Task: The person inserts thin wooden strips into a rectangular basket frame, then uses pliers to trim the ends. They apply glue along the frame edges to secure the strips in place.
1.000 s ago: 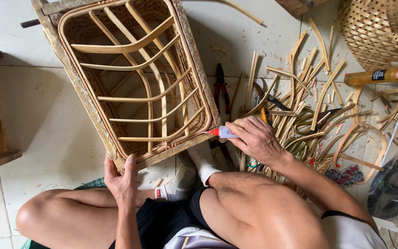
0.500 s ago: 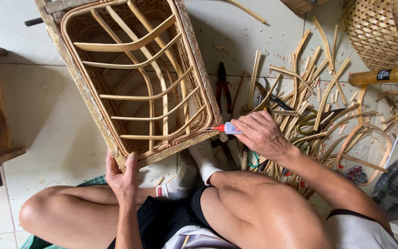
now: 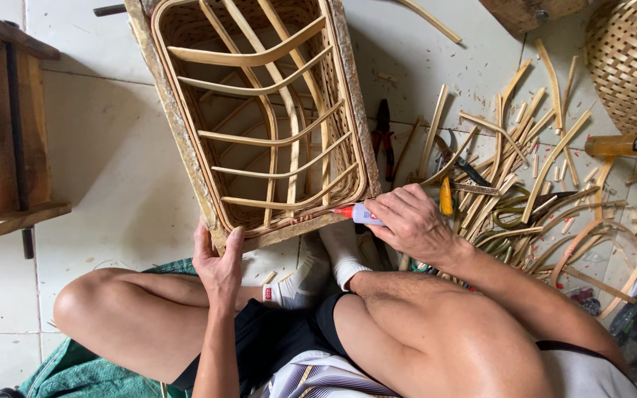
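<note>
While the person sits cross-legged on the tiled floor [image 3: 112,169], a wooden stool or bench [image 3: 1,125] stands at the floor's left edge, well apart from the work. Next comes the rattan basket frame [image 3: 259,118], tilted with its open mouth toward the camera so the near rim is easy to reach. The left hand [image 3: 219,262] clamps the frame's near left corner, thumb on one side and fingers on the other, apparently to steady it. At the near right corner, the right hand [image 3: 414,225] is closed around a small glue tube [image 3: 359,214], white-bodied with a red nozzle, whose tip touches or nearly touches the rim; the view is too small to tell which. Red-handled pliers [image 3: 383,136] lie just beside the frame, and cut rattan strips [image 3: 525,155] are heaped further right. Toward the floor's right edge lies an amber bottle [image 3: 624,144] with a dark label, below a woven basket [image 3: 632,59] in the far right corner.
</note>
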`<state>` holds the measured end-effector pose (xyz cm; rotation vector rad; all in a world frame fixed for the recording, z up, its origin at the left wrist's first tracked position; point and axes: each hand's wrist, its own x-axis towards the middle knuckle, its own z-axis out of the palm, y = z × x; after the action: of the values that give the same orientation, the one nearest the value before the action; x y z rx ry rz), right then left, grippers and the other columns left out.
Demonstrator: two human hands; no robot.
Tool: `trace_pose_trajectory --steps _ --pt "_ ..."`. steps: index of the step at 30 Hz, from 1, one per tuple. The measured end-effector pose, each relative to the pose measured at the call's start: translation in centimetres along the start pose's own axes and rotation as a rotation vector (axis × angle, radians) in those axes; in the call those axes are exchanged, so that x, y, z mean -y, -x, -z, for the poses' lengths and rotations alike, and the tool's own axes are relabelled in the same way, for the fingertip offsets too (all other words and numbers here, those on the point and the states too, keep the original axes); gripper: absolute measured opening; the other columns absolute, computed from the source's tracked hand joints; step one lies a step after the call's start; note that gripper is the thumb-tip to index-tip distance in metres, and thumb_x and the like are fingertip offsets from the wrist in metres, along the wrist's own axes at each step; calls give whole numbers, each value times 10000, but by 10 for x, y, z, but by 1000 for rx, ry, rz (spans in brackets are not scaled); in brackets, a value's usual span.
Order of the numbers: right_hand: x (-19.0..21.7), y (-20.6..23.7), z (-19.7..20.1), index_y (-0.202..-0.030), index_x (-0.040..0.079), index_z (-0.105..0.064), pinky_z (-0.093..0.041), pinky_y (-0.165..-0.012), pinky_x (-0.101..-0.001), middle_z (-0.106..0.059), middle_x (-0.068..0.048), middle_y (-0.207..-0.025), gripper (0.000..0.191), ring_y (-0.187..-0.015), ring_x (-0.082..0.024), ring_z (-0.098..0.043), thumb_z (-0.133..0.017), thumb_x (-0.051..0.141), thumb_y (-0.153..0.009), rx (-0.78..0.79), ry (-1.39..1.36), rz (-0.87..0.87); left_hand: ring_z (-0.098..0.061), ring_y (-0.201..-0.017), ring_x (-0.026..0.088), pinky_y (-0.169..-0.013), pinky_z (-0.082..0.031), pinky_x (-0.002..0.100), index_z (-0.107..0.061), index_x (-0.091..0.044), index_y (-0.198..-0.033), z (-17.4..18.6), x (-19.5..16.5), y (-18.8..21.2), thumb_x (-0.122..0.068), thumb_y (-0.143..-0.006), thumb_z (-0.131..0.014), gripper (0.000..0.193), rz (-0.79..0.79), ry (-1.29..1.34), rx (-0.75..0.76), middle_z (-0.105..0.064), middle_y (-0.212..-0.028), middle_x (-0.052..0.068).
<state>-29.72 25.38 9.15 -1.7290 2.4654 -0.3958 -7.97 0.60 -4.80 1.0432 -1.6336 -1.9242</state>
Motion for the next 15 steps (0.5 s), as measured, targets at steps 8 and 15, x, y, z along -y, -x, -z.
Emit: trace_pose_trajectory --steps 8,15 --pt "5 -8 7 -1109 5 -709 -467 -810 -405 -680 -77 -937 412 -860 -236 -626 -841 198 -770 4 -23 14 -594 -1236 166 -1066 -491 294 -459 24 -1521 2 10 -2 -75 -946 -734 645 5 43 -8 -598 -1405 102" --pt "11 -30 -5 -1113 -7 -712 -471 -843 -394 -686 -74 -947 399 -878 -213 -645 -841 196 -795 30 -4 114 -605 -1214 169 -1043 -510 298 -439 8 -1540 2 5 -5 -103 -934 -739 686 81 73 1 -598 -1407 105"
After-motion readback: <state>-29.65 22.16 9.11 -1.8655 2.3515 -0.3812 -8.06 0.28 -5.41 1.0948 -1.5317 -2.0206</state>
